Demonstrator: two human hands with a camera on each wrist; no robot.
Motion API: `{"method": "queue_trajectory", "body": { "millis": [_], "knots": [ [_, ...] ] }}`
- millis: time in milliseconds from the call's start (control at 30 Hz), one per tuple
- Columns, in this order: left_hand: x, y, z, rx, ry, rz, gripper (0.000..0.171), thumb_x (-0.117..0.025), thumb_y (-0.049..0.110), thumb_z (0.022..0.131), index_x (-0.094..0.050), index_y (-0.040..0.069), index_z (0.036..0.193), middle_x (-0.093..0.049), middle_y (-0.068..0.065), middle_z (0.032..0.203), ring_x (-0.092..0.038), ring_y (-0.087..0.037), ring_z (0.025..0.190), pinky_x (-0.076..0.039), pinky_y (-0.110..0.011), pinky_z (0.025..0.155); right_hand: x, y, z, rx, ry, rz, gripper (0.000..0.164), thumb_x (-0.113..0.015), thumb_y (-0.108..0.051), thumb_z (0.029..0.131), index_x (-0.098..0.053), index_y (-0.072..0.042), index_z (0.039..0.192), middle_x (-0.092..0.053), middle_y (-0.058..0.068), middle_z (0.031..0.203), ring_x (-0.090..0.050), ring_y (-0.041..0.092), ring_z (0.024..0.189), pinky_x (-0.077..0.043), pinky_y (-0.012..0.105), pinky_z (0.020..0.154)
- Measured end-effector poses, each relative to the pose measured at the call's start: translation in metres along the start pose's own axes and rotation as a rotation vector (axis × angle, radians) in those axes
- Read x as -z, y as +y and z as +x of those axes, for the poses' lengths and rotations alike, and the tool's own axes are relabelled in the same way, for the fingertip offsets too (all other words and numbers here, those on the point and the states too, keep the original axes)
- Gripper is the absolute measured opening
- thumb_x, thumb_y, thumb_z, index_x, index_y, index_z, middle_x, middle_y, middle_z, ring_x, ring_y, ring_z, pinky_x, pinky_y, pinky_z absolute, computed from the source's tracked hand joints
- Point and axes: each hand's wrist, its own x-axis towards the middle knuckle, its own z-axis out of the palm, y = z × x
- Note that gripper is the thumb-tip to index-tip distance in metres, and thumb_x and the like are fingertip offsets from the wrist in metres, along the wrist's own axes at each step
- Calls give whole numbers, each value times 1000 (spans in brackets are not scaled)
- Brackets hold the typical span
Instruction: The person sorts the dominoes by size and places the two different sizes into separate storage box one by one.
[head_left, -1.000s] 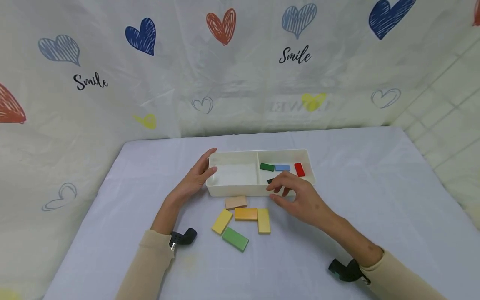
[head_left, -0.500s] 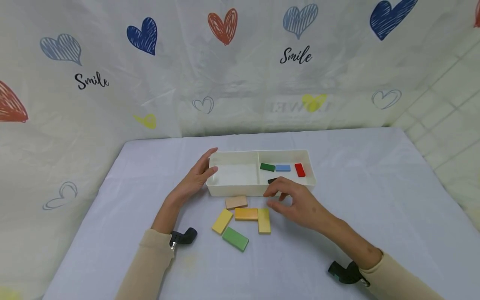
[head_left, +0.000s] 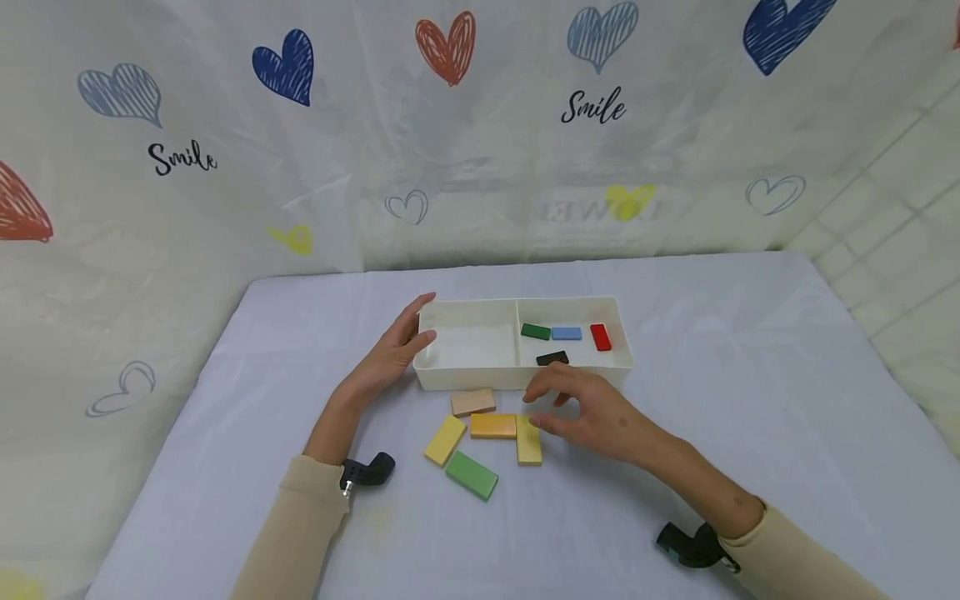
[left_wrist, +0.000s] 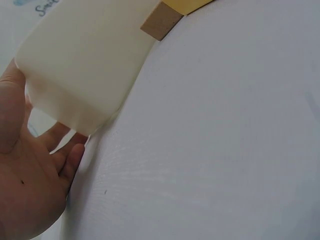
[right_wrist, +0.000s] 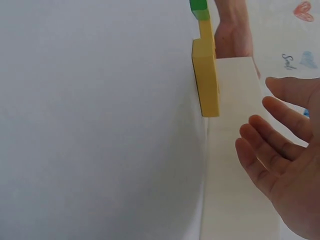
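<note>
My left hand (head_left: 390, 350) holds the left end of a white two-compartment box (head_left: 472, 380), thumb at the front corner and fingers along the end wall. My right hand (head_left: 592, 408) hovers in front of the box with loosely bent fingers and nothing between them. Its thumb overlaps the upright-lying yellow domino block (head_left: 529, 446) in the head view. In the right compartment lie a dark green block (head_left: 536, 332), a blue block (head_left: 566, 333), a red block (head_left: 601, 337) and a black block (head_left: 552, 358).
Before the box lie a tan block (head_left: 473, 402), an orange block (head_left: 493, 426), another yellow block (head_left: 446, 440) and a light green block (head_left: 472, 475). A white cloth (head_left: 720, 350) covers the table. Behind it hangs a heart-printed curtain (head_left: 495, 142).
The right hand has drawn back from over the box toward the blocks in front, uncovering the black block. My left hand stays at the box's end.
</note>
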Motion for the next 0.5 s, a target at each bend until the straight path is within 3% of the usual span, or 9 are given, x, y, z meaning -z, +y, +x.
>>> {"method": "queue_trajectory", "body": {
  "millis": [500],
  "knots": [
    [0,-1,1,6,5,-1,61,-57,37,108,-27,57,157,-17,8,175,-6,-22,166,-12,-52,133,-6,4,1,-38,-79,-24,25,-82,-17,91,-73,-16,113,-69,-5,115,-63,20,107,-60,31,88]
  ]
}}
